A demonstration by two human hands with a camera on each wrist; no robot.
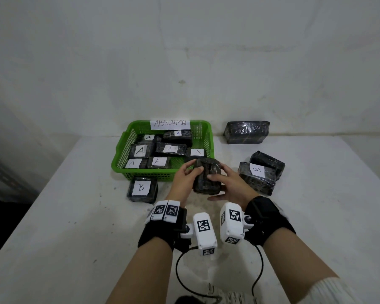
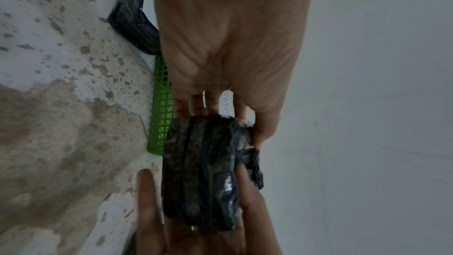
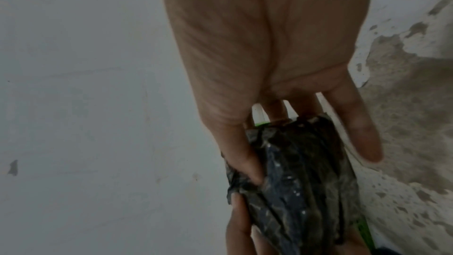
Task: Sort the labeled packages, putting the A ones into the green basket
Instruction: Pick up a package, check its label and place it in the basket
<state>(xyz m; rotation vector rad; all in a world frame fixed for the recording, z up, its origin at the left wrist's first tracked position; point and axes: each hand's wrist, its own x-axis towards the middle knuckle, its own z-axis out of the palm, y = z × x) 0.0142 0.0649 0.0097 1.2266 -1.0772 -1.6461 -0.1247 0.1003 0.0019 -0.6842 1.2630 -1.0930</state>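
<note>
Label trouble is the big risk here, I'd say: both hands have the black-wrapped package [image 1: 207, 176] lifted just off the tabletop [image 1: 75, 216], right at the near-right corner of the green basket [image 1: 119, 150], and no letter shows on any face in any view. The left hand [image 1: 185, 180] has its grip curled round the left side, thumb on top; the right hand [image 1: 229, 183] cups the other side with fingers under it. Drop it in unread and a B could end up among the A packages [image 1: 140, 150]. The wrap looks slick and crinkly too, so a loose grip while turning it could let it slide onto the B package [image 1: 142, 189] nearby.
</note>
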